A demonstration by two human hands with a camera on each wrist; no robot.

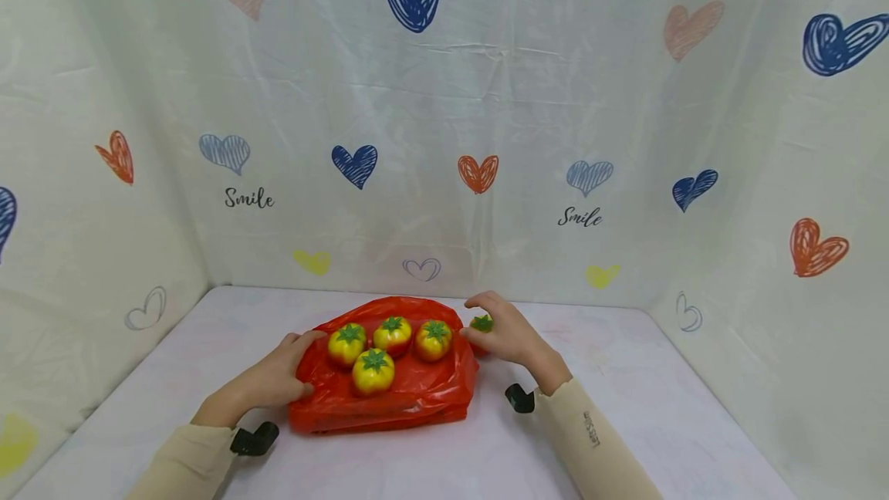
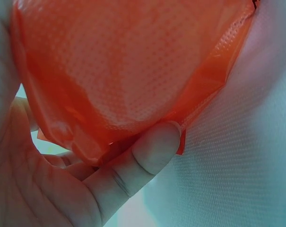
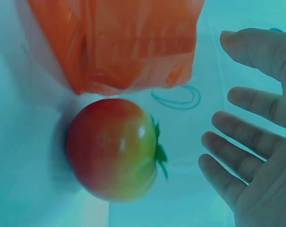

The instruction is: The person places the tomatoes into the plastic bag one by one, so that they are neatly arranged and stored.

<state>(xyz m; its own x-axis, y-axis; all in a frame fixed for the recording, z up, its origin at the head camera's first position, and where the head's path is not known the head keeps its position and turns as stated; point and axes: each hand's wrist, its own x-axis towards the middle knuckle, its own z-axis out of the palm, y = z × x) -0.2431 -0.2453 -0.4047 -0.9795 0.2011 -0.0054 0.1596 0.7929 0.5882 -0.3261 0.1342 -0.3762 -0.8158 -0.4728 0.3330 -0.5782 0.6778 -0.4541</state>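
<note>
A red plastic bag [image 1: 417,396] lies spread on the table, with several yellow-and-red tomatoes [image 1: 373,371] with green leafy tops on it. At its left side my left hand [image 1: 278,373] holds the bag, thumb on the near side and fingers at the far edge. Up close in the left wrist view, the thumb [image 2: 154,149] presses against the crinkled red plastic. My right hand [image 1: 510,334] hovers at the bag's right end, fingers spread and holding nothing. Beside the bag, one more tomato [image 3: 114,149] sits on the table below that hand, partly hidden in the head view.
The white table [image 1: 389,469] runs back to a pale curtain [image 1: 444,238] printed with hearts and the word Smile. More of this curtain closes off the left and right sides. A black wrist mount [image 1: 255,439] sticks out from each sleeve.
</note>
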